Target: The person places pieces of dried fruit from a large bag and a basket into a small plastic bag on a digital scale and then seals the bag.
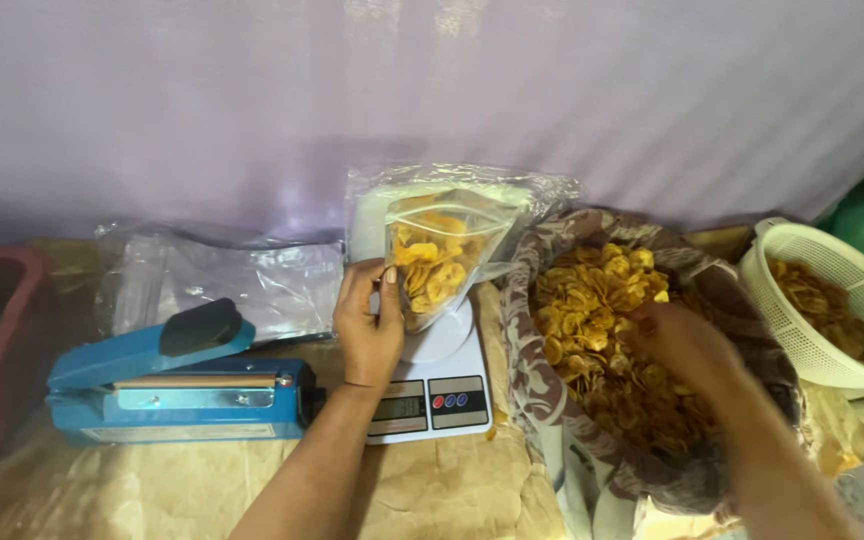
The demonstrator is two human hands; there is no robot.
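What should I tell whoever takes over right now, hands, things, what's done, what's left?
Left hand steadies the clear bag, upright on the scale and partly filled with chips.
Right hand, blurred, is down in the chip pile on the patterned cloth; grip unclear.
Blue sealer sits left of the scale, its arm raised; a white basket with darker chips is far right.
Done: bag partly filled.
Left: probably topping up and sealing.
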